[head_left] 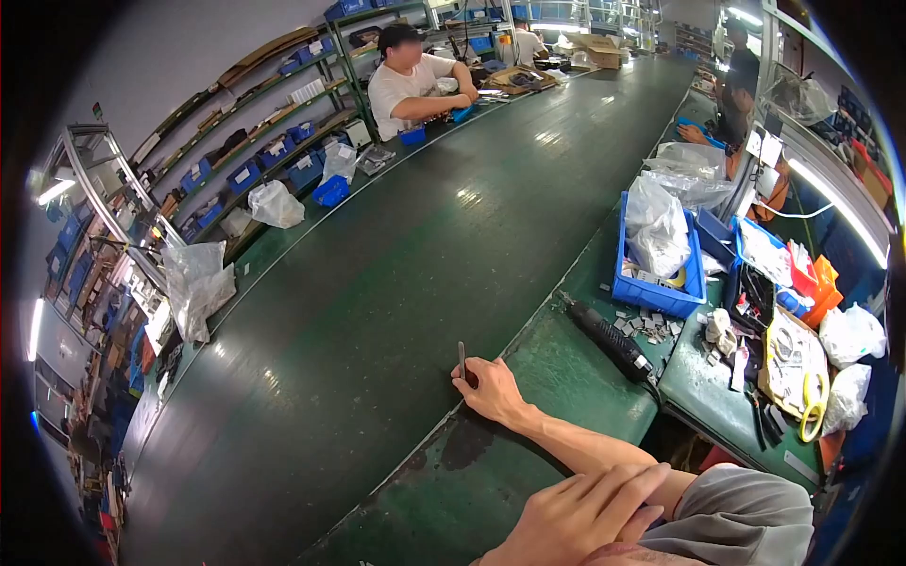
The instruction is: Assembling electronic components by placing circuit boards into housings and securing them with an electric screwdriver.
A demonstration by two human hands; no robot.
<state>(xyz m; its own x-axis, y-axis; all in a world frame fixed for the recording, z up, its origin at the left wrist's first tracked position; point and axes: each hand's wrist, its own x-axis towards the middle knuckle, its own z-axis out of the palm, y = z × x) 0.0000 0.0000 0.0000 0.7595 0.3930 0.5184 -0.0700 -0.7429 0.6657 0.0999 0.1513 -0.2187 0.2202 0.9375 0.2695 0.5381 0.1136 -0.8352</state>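
My right hand (491, 389) rests at the near edge of the dark green conveyor belt (377, 311). Its fingers are closed round a slim grey metal tool (461, 353) that stands upright; its exact kind is not clear. My left hand (590, 511) lies across my right forearm, fingers stretched out, with no object in it. To the right of the right hand, a black electric screwdriver (609, 338) lies on the green worktop (543, 363). Small grey metal pieces (651, 325) are scattered beside it.
A blue bin (661, 298) with plastic bags stands at the right. Beyond it are yellow-handled scissors (813, 406) and orange holders (823, 291). Across the belt sits a person (415, 90) in white, near a blue tray (331, 191) and plastic bags (276, 205). Shelves line the wall.
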